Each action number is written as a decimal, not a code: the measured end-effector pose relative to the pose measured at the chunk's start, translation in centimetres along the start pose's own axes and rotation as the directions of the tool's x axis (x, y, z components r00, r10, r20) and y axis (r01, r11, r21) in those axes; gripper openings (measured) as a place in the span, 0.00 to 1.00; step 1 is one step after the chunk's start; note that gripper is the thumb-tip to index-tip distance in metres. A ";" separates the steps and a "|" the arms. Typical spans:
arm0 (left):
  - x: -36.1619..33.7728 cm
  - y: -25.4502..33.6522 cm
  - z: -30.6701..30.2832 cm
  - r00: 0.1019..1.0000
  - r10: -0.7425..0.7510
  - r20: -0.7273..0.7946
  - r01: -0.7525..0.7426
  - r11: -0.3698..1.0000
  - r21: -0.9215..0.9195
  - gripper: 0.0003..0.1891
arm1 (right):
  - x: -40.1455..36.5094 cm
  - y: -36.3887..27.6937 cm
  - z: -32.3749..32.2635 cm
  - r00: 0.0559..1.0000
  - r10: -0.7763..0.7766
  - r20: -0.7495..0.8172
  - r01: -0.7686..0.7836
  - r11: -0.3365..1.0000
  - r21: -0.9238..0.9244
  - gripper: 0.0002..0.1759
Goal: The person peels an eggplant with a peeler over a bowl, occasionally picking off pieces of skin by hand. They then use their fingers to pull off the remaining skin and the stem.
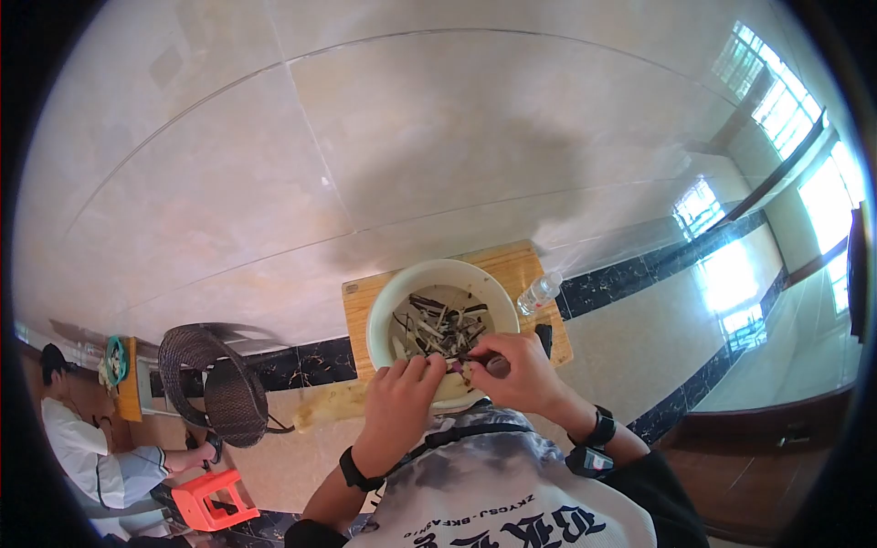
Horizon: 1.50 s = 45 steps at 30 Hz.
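My left hand (402,399) is closed over a long, pale yellowish stalk (331,403), which sticks out to the left across the near side of a cream basin (378,327). My right hand (523,373) has its fingers closed close to the left one, at the stalk's purplish end. A brown rounded shape shows under its fingers, and I cannot tell what it holds. Beneath the hands, a heap of dark and pale peel strips (443,324) lies in the basin.
The basin stands on a wooden table (523,265) with a clear plastic bottle (539,294) at its right. A dark wicker chair (236,402) and an orange stool (212,500) stand left. Beyond them, a person (80,452) sits by a small wooden table (131,393).
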<state>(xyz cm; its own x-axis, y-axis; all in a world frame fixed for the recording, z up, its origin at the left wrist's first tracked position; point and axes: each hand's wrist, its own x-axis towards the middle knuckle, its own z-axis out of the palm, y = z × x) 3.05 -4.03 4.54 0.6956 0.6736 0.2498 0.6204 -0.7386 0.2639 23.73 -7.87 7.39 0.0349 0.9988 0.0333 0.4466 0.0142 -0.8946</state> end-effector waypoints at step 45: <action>0.7 -0.1 2.0 1.000 0.015 0.028 -0.018 0.996 0.083 0.18 | 1.9 4.3 -0.3 0.820 0.421 0.388 -0.539 0.797 0.273 0.13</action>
<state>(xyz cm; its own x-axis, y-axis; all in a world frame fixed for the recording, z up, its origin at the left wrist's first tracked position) 4.17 -3.57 2.80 0.7148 0.6611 0.2281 0.6360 -0.7501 0.1810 25.97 -5.95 3.70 -0.1300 0.8426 -0.5226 0.0932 -0.5143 -0.8525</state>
